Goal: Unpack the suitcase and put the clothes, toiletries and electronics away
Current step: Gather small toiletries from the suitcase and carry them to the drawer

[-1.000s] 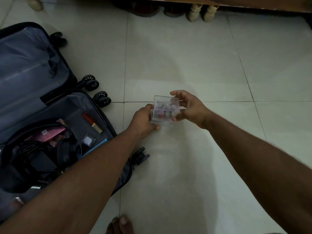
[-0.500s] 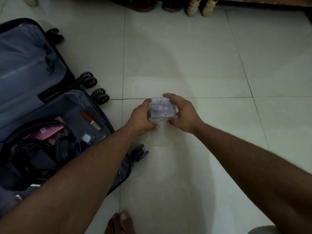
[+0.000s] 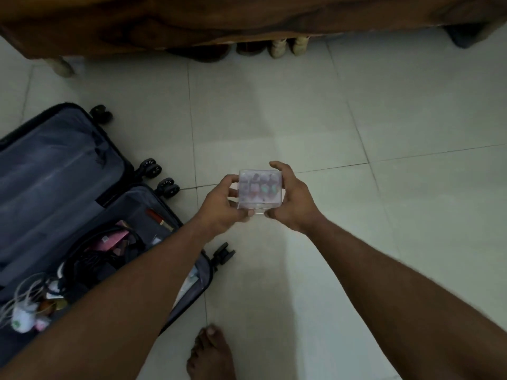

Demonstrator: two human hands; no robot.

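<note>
A small clear plastic box [image 3: 260, 191] with several little coloured items inside is held above the tiled floor between both hands. My left hand [image 3: 220, 204] grips its left side, fingers curled round the edge. My right hand [image 3: 292, 202] grips its right side with the thumb under the front edge. The open black suitcase [image 3: 55, 174] lies at the left with a grey lining. Its near half holds black headphones [image 3: 90, 261], a pink packet [image 3: 108, 241], a red tube [image 3: 157, 218] and white cables [image 3: 26, 300]. My left forearm hides part of it.
A dark wooden piece of furniture [image 3: 192, 20] spans the top, with shoes [image 3: 288, 45] tucked beneath it and a leg [image 3: 61, 65] at the left. My bare foot [image 3: 211, 355] stands on the pale tiles at the bottom, right of the suitcase.
The box has risen off the floor with both hands on its sides. The view has tilted up, bringing the wooden furniture into sight.
</note>
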